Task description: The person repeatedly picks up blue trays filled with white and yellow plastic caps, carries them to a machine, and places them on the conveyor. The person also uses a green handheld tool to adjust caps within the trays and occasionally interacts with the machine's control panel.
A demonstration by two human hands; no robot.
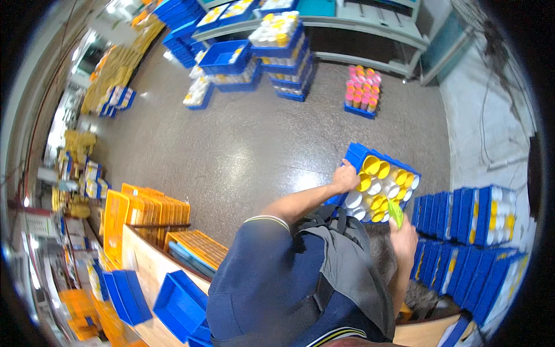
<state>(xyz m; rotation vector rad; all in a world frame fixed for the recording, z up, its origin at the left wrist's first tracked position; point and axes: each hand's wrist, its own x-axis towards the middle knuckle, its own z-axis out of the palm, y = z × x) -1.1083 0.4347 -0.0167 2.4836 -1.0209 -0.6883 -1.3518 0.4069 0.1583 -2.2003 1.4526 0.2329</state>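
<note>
In front of me is a blue crate [356,155] packed with white and yellow round containers [374,186], their round ends facing up. My left hand [347,176] grips the crate's left rim, fingers closed round the edge. Over the near right part of the crate, my right hand [403,232] is closed on a lime-green, leaf-shaped piece [396,213]; its exact kind is too small to tell. The green piece overlaps the containers in view, and whether it touches them I cannot tell.
Stacked blue crates [462,266] stand close on my right. A blue tray of pink-topped containers [362,92] sits on the floor ahead. Farther left are more crate stacks [283,58] by a metal rack [370,26]. Orange crates [147,208] and a wooden table [139,254] with blue bins [180,303] are at left.
</note>
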